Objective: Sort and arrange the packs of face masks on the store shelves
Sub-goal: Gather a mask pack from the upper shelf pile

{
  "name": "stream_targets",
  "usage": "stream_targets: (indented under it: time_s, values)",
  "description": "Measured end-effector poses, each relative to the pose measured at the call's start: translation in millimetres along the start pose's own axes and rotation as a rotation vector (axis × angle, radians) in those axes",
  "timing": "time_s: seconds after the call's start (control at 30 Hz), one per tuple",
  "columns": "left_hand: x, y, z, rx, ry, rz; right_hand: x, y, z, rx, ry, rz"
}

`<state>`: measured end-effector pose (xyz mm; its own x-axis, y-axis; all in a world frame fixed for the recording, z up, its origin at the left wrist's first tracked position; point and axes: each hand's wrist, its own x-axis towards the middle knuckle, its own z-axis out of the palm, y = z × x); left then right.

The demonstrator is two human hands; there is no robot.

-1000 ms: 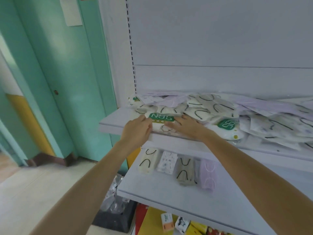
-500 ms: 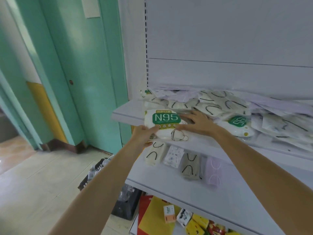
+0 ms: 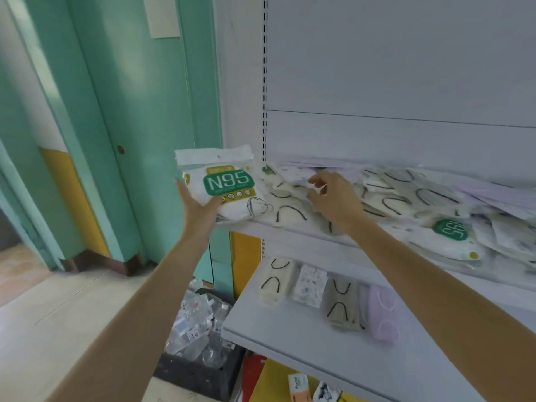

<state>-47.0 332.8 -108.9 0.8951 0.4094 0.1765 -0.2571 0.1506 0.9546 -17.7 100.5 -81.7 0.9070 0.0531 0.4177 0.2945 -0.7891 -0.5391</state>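
Pack update from us: we've got the N95 pack (image 3: pixel 226 185) in our left hand (image 3: pixel 199 211), thumb curled over the front near its bottom edge and the fingers behind it, so it's a proper pinch-grip. It's up in the air just off the left end of the upper shelf (image 3: pixel 290 235). We can't tell whether its lower right corner touches the shelf.

The pack stands upright with its long axis running roughly 12 to 6. The clear header strip points to 12, the green label faces us and the lettering reads the right way up.

Our right hand (image 3: pixel 333 200) is at 3 o'clock from it, down on the pile of mask packs (image 3: pixel 391 195) on that shelf. Its fingers are curled in towards the thumb, but we honestly can't tell if they've caught a pack or are just resting there.

At 4 o'clock from that hand, a second N95 pack (image 3: pixel 451 231) lies flat on the pile with its label turned round. Down at 6 o'clock, the lower shelf (image 3: pixel 290 340) has a row of four packs (image 3: pixel 342 306) side by side, long axes front to back.
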Motion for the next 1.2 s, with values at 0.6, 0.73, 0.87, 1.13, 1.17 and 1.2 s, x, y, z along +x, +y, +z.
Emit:
stream_targets:
  time_s: [0.6, 0.73, 0.87, 1.13, 1.17, 1.2]
  values:
    - [135, -34, -11, 0.387, -0.276, -0.048, 132, -36, 134, -0.446, 0.018, 0.21]
    - [142, -32, 0, 0.365, -0.313, -0.09, 135, -43, 115, 0.155, 0.266, 0.353]
    - [148, -30, 15, 0.247, -0.38, -0.209, 111, -58, 111, 0.235, 0.05, 0.072]
    - [148, -41, 14, 0.197, -0.293, 0.024, 90, -51, 120, 0.182, -0.27, -0.142]
    - [149, -39, 11, 0.179, -0.281, 0.053, 89, -55, 116, 0.262, -0.225, -0.112]
    - [149, -37, 7, 0.153, -0.273, 0.085, 91, -56, 114, 0.322, -0.144, -0.072]
